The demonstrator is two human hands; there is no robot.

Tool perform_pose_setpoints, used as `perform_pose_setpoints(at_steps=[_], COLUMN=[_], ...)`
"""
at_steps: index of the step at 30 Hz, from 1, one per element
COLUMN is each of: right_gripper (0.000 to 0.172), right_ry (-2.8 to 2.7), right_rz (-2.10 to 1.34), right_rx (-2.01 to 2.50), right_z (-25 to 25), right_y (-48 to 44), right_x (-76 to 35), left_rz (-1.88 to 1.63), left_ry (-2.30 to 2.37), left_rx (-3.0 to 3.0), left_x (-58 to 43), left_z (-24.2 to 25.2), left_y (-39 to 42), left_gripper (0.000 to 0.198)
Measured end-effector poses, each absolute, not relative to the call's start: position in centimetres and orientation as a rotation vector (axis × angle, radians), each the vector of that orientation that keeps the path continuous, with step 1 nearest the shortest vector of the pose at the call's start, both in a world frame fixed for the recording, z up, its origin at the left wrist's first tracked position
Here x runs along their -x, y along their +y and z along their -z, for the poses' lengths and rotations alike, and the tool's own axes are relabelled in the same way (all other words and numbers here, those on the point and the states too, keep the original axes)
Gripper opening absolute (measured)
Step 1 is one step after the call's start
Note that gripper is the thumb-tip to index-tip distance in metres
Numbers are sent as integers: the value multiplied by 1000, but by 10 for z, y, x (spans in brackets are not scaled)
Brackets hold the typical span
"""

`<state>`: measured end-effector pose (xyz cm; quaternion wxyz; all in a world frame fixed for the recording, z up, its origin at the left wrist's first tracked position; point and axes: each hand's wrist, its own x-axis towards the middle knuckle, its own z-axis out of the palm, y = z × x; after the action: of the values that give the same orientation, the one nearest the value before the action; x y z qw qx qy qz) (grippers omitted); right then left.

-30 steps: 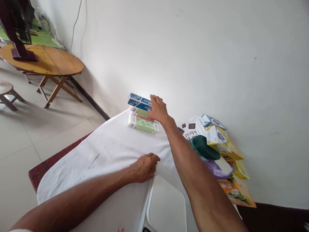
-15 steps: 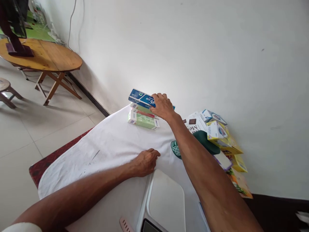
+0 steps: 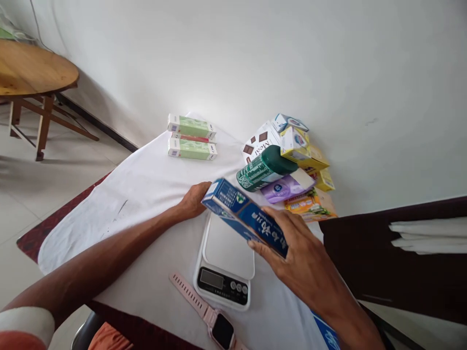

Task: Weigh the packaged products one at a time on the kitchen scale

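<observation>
My right hand (image 3: pixel 297 248) is closed around one end of a blue toothpaste box (image 3: pixel 248 216), which it holds tilted above a white kitchen scale (image 3: pixel 228 248). The scale has a dark display and round buttons at its near end. My left hand (image 3: pixel 195 200) is low by the scale's far left corner, at the box's other end. The box hides its fingertips, so I cannot tell whether it touches the box. A pink-strapped smartwatch (image 3: pixel 219 323) lies in front of the scale.
Two light green boxes (image 3: pixel 191 148) with a red one between them stand at the back left. To the right are a green bottle (image 3: pixel 264 167), a purple pack (image 3: pixel 286 187), yellow boxes (image 3: pixel 302 148) and a white Meal pack (image 3: pixel 260 141). A wall rises behind the table.
My right hand has brought the toothpaste box from above the green boxes toward me, over the scale. The view has swung right and down, showing more of the scale and watch.
</observation>
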<state>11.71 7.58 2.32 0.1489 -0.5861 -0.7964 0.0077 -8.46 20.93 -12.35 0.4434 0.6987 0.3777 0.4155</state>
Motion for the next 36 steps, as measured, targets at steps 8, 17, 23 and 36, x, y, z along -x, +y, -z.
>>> perform_pose_setpoints(at_steps=[8, 17, 23, 36], right_gripper=[52, 58, 50, 57], right_ry=[-2268, -2132, -2154, -2176], right_rz=[-231, -157, -217, -122], right_rx=[1784, 1717, 1689, 1769], right_z=[21, -9, 1, 24], right_y=[32, 39, 37, 30], right_x=[-123, -129, -112, -99], left_rz=[-1020, -1001, -984, -976], left_ry=[870, 846, 853, 869], left_rx=[-1495, -1444, -1453, -1479], left_x=[88, 89, 90, 90], left_z=[117, 112, 110, 107], left_y=[211, 210, 211, 209], left_gripper=[33, 31, 30, 31])
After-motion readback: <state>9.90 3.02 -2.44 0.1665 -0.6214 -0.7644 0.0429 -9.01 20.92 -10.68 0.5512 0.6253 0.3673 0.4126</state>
